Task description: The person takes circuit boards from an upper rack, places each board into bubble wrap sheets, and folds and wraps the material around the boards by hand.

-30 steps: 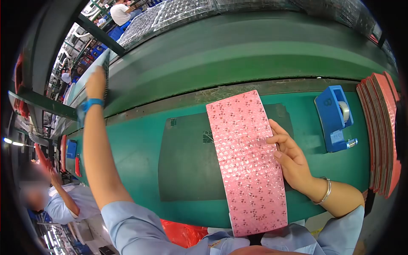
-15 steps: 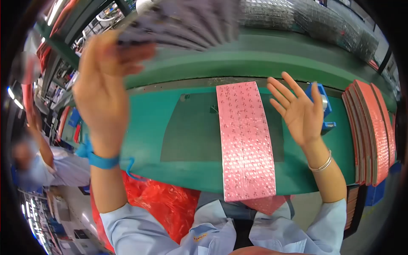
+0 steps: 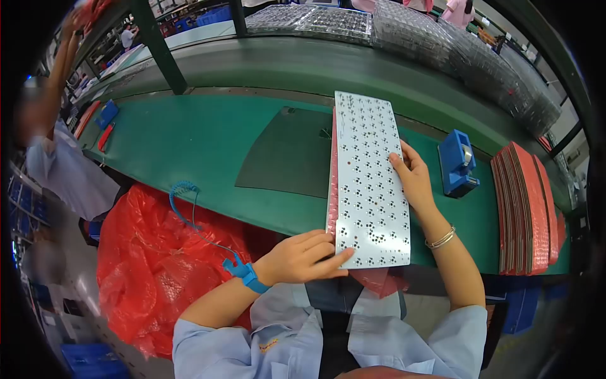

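A long white keyboard circuit board (image 3: 372, 183), dotted with many holes, lies over a pink bubble-wrap sheet (image 3: 331, 196). Only the sheet's left edge shows. My left hand (image 3: 306, 256) pinches the board's lower left corner, its thumb on the top face. On the opposite long edge, my right hand (image 3: 413, 180) grips the board with the thumb on top and the other fingers partly hidden. A blue coiled-cord wrist strap (image 3: 246, 273) is round my left wrist. Beneath the sheet is a dark mat (image 3: 284, 155) on the green table.
A blue tape dispenser (image 3: 457, 164) stands right of the board, beside a stack of pink bubble-wrap pieces (image 3: 524, 211). Red plastic bags (image 3: 164, 278) hang below the table's front edge. Clear trays (image 3: 442, 54) line the back shelf. Another person (image 3: 69, 164) is at far left.
My left hand has come down from the raised position, where it held a blurred grey item. The circuit board now covers the pink sheet. My right hand, earlier open, has closed on the board's edge.
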Demonstrator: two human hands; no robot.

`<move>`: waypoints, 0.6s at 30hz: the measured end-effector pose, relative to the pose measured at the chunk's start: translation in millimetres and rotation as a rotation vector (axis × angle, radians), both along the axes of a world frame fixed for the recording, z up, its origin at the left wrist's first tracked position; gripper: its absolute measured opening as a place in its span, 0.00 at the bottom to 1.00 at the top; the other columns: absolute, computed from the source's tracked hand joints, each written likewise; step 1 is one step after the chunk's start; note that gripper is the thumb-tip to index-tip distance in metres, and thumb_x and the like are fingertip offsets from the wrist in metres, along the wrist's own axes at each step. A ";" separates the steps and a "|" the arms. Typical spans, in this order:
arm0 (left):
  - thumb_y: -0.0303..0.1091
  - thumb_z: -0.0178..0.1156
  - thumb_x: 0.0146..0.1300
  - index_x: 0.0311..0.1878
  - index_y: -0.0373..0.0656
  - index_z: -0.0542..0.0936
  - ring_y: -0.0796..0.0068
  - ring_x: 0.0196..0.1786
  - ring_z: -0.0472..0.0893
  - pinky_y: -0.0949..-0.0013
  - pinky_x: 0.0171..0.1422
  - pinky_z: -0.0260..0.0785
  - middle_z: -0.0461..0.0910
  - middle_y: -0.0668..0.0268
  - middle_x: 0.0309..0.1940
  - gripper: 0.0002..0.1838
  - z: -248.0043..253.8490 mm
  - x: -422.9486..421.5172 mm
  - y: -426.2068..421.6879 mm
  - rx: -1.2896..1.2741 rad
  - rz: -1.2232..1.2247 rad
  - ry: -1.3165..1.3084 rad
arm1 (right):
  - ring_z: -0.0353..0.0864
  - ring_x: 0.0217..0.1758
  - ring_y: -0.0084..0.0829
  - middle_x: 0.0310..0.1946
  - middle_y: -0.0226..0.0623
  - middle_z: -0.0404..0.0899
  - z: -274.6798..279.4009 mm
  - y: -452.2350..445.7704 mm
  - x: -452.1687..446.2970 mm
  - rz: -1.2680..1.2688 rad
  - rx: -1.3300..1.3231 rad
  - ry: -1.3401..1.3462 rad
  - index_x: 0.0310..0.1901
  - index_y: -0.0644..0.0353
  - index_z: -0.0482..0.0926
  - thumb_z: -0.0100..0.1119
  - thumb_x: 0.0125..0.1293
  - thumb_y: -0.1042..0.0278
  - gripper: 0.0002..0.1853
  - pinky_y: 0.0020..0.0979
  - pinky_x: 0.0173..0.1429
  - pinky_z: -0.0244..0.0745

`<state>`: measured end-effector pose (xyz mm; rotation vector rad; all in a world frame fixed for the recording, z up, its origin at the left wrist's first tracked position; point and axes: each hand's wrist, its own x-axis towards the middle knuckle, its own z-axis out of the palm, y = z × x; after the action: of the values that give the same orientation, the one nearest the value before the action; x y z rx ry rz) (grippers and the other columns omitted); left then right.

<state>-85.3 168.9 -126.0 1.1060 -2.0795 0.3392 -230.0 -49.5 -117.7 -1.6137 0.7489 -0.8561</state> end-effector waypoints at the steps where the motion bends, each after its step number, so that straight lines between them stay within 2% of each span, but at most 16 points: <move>1: 0.35 0.66 0.52 0.44 0.41 0.79 0.68 0.33 0.75 0.74 0.37 0.70 0.75 0.64 0.37 0.16 -7.1 5.9 2.1 0.030 0.019 -0.007 | 0.72 0.50 0.29 0.52 0.42 0.72 -8.1 -3.9 1.5 -0.047 -0.062 0.123 0.59 0.66 0.67 0.51 0.64 0.59 0.25 0.25 0.52 0.67; 4: 0.37 0.64 0.52 0.45 0.41 0.77 0.69 0.38 0.77 0.75 0.43 0.70 0.75 0.64 0.39 0.17 -25.6 21.3 7.7 0.112 0.078 -0.029 | 0.66 0.57 0.32 0.57 0.43 0.66 -27.6 -13.2 7.5 -0.194 -0.259 0.487 0.59 0.63 0.67 0.51 0.64 0.55 0.26 0.33 0.60 0.60; 5: 0.37 0.64 0.52 0.45 0.41 0.77 0.69 0.38 0.77 0.75 0.43 0.70 0.75 0.64 0.39 0.17 -27.3 24.2 7.2 0.107 0.077 -0.028 | 0.66 0.57 0.32 0.57 0.43 0.66 -30.5 -12.9 10.7 -0.196 -0.263 0.487 0.59 0.63 0.67 0.51 0.64 0.55 0.26 0.33 0.60 0.60; 9: 0.37 0.67 0.49 0.45 0.41 0.77 0.65 0.45 0.78 0.72 0.47 0.71 0.76 0.60 0.47 0.20 -28.7 28.7 -3.8 0.037 0.077 0.116 | 0.56 0.65 0.38 0.63 0.43 0.58 -37.3 -10.1 11.7 -0.252 -0.513 0.598 0.59 0.60 0.68 0.49 0.63 0.49 0.28 0.46 0.67 0.46; 14: 0.38 0.69 0.45 0.44 0.41 0.77 0.63 0.49 0.77 0.69 0.51 0.71 0.72 0.56 0.56 0.22 -27.5 19.5 -5.5 0.160 0.131 0.258 | 0.52 0.68 0.41 0.63 0.44 0.59 -30.4 -12.4 12.4 -0.213 -0.542 0.682 0.59 0.61 0.67 0.46 0.64 0.46 0.30 0.52 0.69 0.38; 18: 0.38 0.69 0.44 0.43 0.41 0.78 0.63 0.50 0.78 0.68 0.52 0.71 0.70 0.56 0.59 0.21 -25.5 20.1 -4.5 0.189 0.123 0.282 | 0.49 0.70 0.42 0.64 0.46 0.58 -26.5 -10.1 16.1 -0.198 -0.525 0.710 0.60 0.62 0.66 0.44 0.64 0.45 0.31 0.54 0.70 0.36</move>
<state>-65.1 164.4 -151.5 1.3154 -1.8257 0.0404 -214.0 -59.6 -144.1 -2.3944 1.2640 -0.6342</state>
